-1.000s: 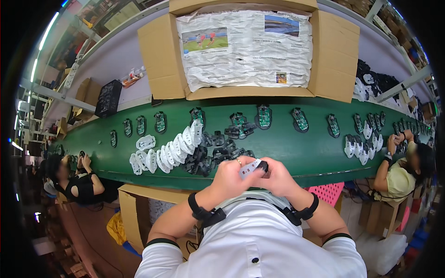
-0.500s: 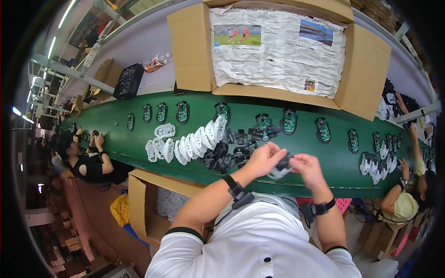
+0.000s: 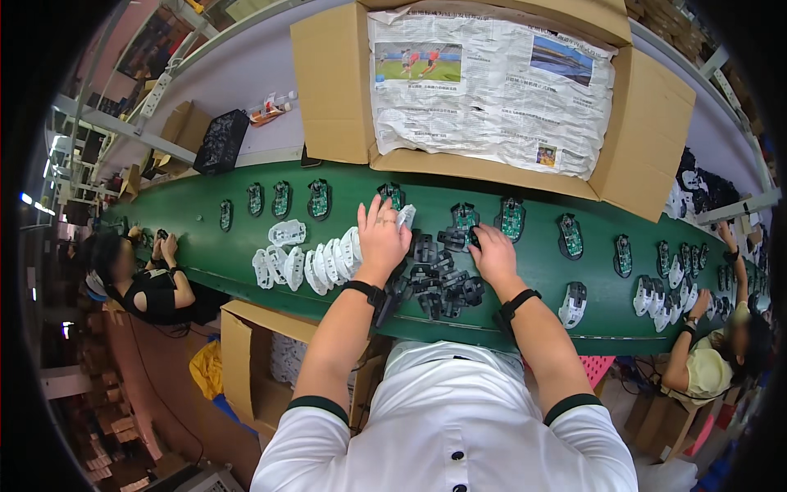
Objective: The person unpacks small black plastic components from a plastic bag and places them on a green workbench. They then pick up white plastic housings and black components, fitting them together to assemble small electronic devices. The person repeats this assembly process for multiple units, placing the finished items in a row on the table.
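Note:
My left hand (image 3: 384,239) reaches over the right end of a row of white mouse shells (image 3: 331,261), its fingers stretched out. The end white shell (image 3: 406,216) stands beside its thumb and fingers, partly hidden. My right hand (image 3: 494,256) has its fingertips closed on a small black plastic part (image 3: 474,237) at the pile's far right edge. Between my hands lies a pile of black plastic mouse parts (image 3: 434,283). Just beyond are mouse bases with green circuit boards (image 3: 465,216). A white shell with a black part fitted (image 3: 574,305) lies to the right.
More mouse bases (image 3: 319,199) line the green work surface (image 3: 270,316). A cardboard box lined with newspaper (image 3: 332,86) stands at the far side. Another open carton (image 3: 238,361) sits below the near edge. Co-workers (image 3: 156,275) work at left and right.
My hands have parted; the grey piece they held together is gone from them. A white shell with a black part now lies at right. The left hand moved to the white shells, the right to the black parts.

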